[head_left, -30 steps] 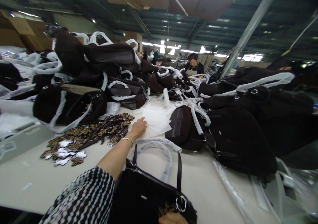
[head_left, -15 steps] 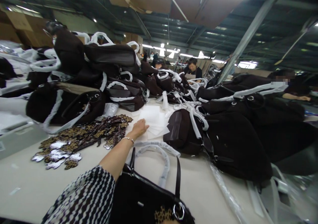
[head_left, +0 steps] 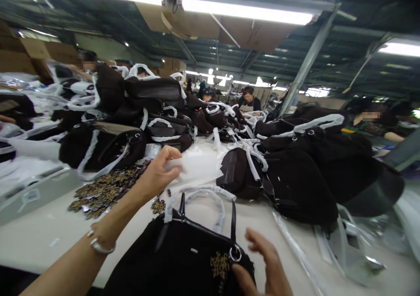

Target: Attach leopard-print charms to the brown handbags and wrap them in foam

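Observation:
My left hand (head_left: 164,169) pinches a white paper sheet (head_left: 193,167), which is blurred, above a stack of similar white sheets. Below it stands a black handbag (head_left: 170,256) with its carry handles (head_left: 221,199) wrapped in white film. A leopard-print flower charm (head_left: 219,264) hangs near the metal ring on its right front. My right hand (head_left: 265,265) is at the bag's right side, fingers spread and raised, the thumb over the bag's front by the charm. To the left lies a heap of leopard-print charms (head_left: 101,191).
Dark bags with wrapped handles are piled at the left (head_left: 101,145), back, and right (head_left: 298,186). A grey bin (head_left: 42,197) stands at the left table edge. Clear plastic strips (head_left: 292,243) lie at the right. Several people sit or stand beyond the piles.
My left hand has lifted off the white stack and come nearer with a sheet. My right hand has come into fuller view beside the handbag, fingers apart. The view has tilted upward.

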